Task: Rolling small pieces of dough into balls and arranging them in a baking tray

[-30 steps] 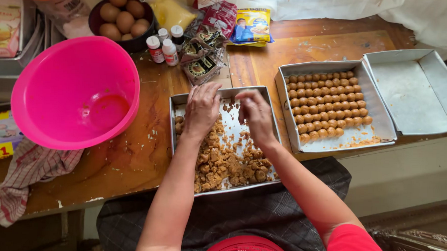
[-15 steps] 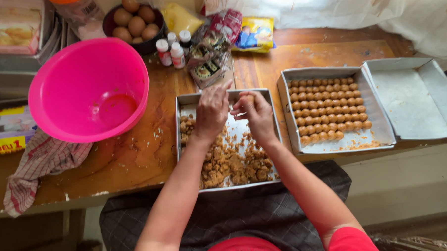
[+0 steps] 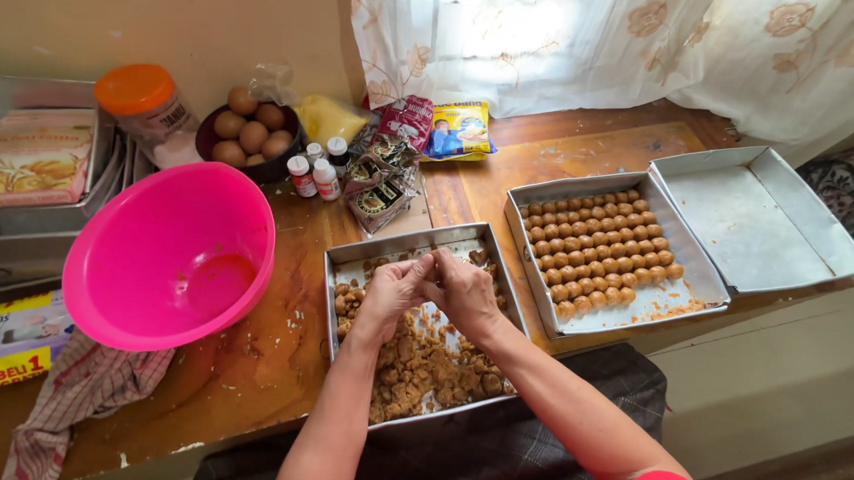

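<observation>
So both hands, left hand (image 3: 394, 291) and right hand (image 3: 467, 291), pressing together, fingertips pinching dough bit over crumb tray (image 3: 491, 244); ball tray (image 3: 523, 198) sitting just right.

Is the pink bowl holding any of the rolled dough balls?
No: the pink bowl shows only its bare inside, while the rolled balls sit in rows in the metal tray to the right.
</observation>
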